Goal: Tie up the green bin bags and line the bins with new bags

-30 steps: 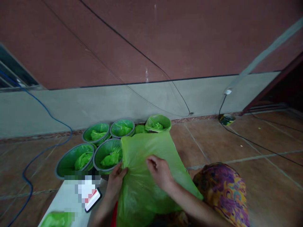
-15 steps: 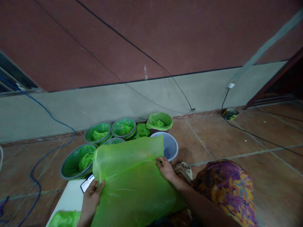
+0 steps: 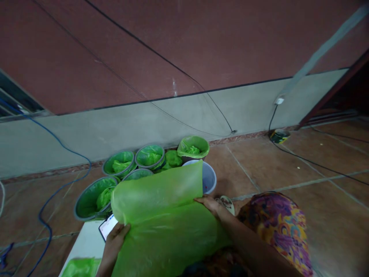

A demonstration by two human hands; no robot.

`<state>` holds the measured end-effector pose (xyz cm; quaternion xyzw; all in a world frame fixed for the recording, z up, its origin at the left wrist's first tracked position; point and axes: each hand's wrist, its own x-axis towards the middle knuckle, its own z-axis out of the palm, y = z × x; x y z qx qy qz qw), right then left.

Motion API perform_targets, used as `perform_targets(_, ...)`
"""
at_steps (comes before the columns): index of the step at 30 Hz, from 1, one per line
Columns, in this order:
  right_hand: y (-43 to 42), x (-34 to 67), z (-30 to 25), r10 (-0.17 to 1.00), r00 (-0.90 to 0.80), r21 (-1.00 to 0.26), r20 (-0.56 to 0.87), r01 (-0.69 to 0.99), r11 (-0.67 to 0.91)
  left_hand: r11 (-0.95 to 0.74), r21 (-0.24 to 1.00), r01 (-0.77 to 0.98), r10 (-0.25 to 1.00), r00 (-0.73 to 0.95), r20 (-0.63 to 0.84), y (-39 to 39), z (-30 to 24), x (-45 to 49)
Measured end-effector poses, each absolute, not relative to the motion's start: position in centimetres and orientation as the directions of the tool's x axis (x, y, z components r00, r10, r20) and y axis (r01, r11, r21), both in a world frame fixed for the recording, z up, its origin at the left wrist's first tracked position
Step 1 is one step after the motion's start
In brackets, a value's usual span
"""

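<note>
A wide green plastic bag (image 3: 167, 231) spreads over my lap, its far part lying in a lighter, folded-back band. My left hand (image 3: 116, 236) pinches the bag's left edge between thumb and fingers. At its right edge, my right hand (image 3: 210, 203) grips the plastic with the fingertips. A phone (image 3: 107, 226) with a lit screen lies just beyond my left hand on a white board (image 3: 86, 240). Behind the bag stands a pale lilac bucket (image 3: 210, 177), partly hidden by the plastic.
Several bins lined with green bags, such as the large bin (image 3: 83, 198) and the back bin (image 3: 198, 144), stand along the wall. A blue cable (image 3: 62, 186) runs over the tiles at left. A small tin (image 3: 279, 136) sits at right. Patterned cloth (image 3: 276, 227) covers my knee.
The far right corner of the bag has risen slightly and shifted right. My right hand has moved a little right and down, and my left hand slightly right. Both keep hold of the plastic.
</note>
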<state>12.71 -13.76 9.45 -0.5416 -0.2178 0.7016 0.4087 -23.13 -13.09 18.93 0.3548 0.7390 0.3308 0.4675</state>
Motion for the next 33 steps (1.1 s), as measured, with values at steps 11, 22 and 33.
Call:
perform_targets(11,-16.2,22.4,21.1,0.954,0.158,-0.876,-0.257,-0.455,-0.161,0.365,0.91,-0.199,0.871,-0.272,-0.409,-11.1,23.3,-19.4)
perform_targets(22,-24.6,29.4,31.4,0.741,0.671,-0.964,0.04,-0.169,0.206,0.063,0.932,-0.358,0.997,-0.013,-0.073,-4.7,30.0,-6.9)
perform_targets(33,-32.0,33.3,31.5,0.695,0.719,-0.989,-0.001,-0.102,0.105,0.154,0.941,-0.3,0.955,0.291,-0.064,-2.8,28.7,0.6)
